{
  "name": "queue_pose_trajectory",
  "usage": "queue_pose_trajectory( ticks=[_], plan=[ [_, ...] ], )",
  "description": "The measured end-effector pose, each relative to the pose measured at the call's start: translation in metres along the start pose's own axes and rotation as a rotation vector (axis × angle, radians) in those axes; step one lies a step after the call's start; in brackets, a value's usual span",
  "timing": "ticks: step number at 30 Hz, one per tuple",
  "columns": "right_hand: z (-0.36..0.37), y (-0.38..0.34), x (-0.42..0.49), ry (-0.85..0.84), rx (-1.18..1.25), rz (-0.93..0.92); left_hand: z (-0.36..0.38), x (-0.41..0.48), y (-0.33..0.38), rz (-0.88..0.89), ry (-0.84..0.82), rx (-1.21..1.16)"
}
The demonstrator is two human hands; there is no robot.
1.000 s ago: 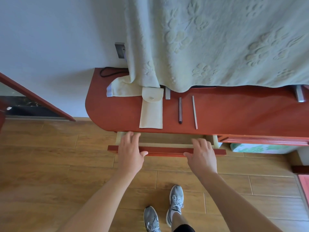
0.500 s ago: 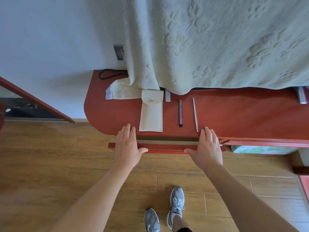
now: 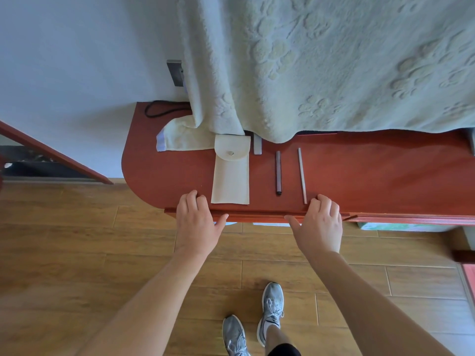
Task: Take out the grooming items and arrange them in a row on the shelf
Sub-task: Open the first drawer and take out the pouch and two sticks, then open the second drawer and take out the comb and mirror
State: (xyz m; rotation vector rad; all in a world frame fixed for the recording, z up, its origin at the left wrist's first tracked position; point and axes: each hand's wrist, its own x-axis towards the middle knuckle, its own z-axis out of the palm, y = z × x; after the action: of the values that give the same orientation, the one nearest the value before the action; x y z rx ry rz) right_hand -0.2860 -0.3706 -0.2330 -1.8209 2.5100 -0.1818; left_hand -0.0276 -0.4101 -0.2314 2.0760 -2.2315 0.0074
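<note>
1. Left hand point(image 3: 198, 223) and right hand point(image 3: 318, 222): both lie flat and spread, fingers curled lightly over the front edge of the red shelf point(image 3: 359, 176), palms pressed against the drawer front point(image 3: 257, 217) just below it. Neither hand grips anything.
2. Drawer front: sits nearly flush under the shelf edge between the two hands, so the drawer reads as shut or almost shut.
3. Grooming items, placed: the cream pouch point(image 3: 231, 173) lies just beyond the left hand's fingertips; the dark stick point(image 3: 278, 173) and the thin pale stick point(image 3: 302, 176) lie side by side between the hands, the pale one ending just beside the right hand's fingers. A short grey metal piece point(image 3: 257, 147) lies farther back, beside the pouch flap.
4. Progress, as judged: the items stand in a rough row, parallel and apart; the arranging looks largely done, with closing the drawer as the finishing step.
5. Hidden: the draped blanket point(image 3: 334, 68) covers the rear of the shelf and part of the metal piece; any items beneath it cannot be seen. The drawer's inside is out of sight.
</note>
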Motion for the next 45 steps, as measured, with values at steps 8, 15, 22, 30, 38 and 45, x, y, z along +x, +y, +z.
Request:
queue_pose_trajectory(
  ticks=[8, 15, 22, 30, 38, 45],
  plan=[
    [0.0, 0.002, 0.009, 0.04, -0.001, 0.008, -0.002, 0.008, 0.001, -0.031, 0.012, 0.033],
    [0.004, 0.002, 0.008, 0.064, 0.007, 0.024, -0.001, 0.012, -0.001, -0.053, 0.017, 0.029],
    [0.003, 0.002, 0.009, 0.055, 0.019, 0.025, 0.001, 0.011, -0.001, -0.071, 0.007, 0.015],
    [-0.009, -0.003, 0.003, -0.038, 0.031, 0.047, -0.013, 0.006, 0.004, -0.096, -0.054, -0.118],
    [-0.052, -0.01, -0.031, -0.175, 0.093, -0.061, -0.043, -0.025, 0.004, -0.044, -0.207, -0.117],
    [-0.096, -0.024, -0.065, -0.175, 0.157, -0.133, -0.088, -0.054, 0.01, 0.005, -0.196, -0.214]
  ],
)
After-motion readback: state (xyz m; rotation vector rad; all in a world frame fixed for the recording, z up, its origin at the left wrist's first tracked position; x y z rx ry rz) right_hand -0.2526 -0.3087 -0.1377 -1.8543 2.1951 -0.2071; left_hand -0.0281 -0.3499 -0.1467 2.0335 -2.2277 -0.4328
